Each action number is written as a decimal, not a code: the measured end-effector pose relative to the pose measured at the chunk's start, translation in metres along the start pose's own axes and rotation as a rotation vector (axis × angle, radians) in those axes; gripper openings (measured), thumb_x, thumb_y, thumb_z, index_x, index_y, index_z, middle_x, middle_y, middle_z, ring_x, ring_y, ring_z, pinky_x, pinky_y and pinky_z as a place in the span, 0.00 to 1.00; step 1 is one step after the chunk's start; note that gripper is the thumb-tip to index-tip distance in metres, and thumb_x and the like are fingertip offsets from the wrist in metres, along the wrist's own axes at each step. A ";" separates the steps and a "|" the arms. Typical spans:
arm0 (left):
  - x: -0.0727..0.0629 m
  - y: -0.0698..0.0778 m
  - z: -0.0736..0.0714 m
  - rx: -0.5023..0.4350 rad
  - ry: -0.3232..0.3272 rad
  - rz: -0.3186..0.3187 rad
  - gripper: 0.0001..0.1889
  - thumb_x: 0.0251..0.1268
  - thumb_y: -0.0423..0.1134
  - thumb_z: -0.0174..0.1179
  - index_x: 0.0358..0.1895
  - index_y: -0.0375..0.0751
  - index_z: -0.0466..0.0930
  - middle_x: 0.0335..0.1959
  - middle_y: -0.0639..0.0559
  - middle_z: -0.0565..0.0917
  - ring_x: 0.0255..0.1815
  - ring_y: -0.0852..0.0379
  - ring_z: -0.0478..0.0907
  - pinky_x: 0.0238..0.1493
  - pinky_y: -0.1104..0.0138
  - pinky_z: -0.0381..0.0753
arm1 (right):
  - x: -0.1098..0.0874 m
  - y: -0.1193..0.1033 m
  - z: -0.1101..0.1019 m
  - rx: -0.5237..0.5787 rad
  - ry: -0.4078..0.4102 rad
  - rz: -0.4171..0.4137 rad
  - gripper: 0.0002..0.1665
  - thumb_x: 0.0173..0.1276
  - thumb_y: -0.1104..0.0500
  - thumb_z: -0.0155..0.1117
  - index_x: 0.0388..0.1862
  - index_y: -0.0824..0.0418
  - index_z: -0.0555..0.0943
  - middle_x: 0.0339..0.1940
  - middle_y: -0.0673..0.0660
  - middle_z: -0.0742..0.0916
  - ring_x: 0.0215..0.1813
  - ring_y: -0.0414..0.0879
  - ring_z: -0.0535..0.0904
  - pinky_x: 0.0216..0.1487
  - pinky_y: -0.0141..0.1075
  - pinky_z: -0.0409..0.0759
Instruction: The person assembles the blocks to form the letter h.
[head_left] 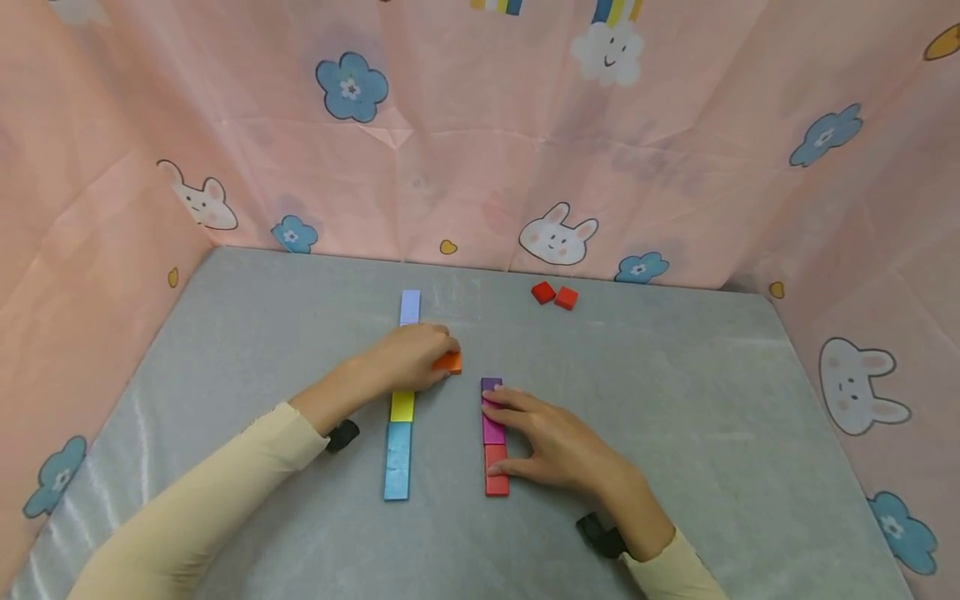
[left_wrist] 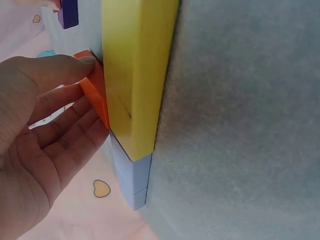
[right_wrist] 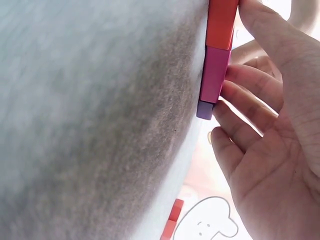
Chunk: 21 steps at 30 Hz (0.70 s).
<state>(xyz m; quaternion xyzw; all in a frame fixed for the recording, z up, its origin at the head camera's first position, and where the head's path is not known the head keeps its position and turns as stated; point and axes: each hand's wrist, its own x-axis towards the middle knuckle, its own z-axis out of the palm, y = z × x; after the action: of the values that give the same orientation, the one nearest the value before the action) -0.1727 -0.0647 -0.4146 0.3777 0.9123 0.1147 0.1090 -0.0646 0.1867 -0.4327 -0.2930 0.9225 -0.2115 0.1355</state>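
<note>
Left hand (head_left: 412,357) has orange block (head_left: 450,363) pinched, thumb vs fingers, just right of lined-up blocks: light blue block (head_left: 397,461) nearest, then yellow block (head_left: 402,407), lavender block (head_left: 409,307) far end. Can't tell if orange touches yellow. Right hand (head_left: 558,446) pretty loose, fingers spread, no real grip: thumb on red block (head_left: 497,486), fingertips by magenta block (head_left: 493,431) and purple block (head_left: 491,383). Two small red squares (head_left: 566,298) sit farther back.

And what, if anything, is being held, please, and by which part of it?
The left hand pinches the orange block by its near and far edges; the right hand seems only to rest on a row of blocks.
</note>
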 end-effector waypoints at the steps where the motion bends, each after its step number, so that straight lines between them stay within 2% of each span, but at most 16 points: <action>1: 0.000 0.000 0.000 0.002 0.002 0.001 0.15 0.71 0.39 0.70 0.56 0.38 0.88 0.49 0.45 0.90 0.43 0.52 0.81 0.54 0.59 0.87 | 0.000 0.000 0.000 0.002 -0.001 0.002 0.47 0.62 0.38 0.80 0.76 0.56 0.78 0.82 0.54 0.75 0.82 0.54 0.72 0.77 0.51 0.77; 21: -0.005 0.002 0.000 0.022 0.005 -0.013 0.14 0.70 0.36 0.70 0.55 0.38 0.88 0.47 0.45 0.89 0.42 0.52 0.82 0.53 0.59 0.88 | 0.001 -0.001 0.001 -0.026 0.003 -0.024 0.47 0.63 0.38 0.80 0.75 0.58 0.78 0.81 0.54 0.75 0.81 0.55 0.72 0.76 0.51 0.78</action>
<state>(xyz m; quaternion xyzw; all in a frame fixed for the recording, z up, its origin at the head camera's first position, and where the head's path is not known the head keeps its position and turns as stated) -0.1677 -0.0668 -0.4139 0.3724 0.9163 0.1047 0.1034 -0.0645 0.1856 -0.4329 -0.3054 0.9219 -0.2015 0.1277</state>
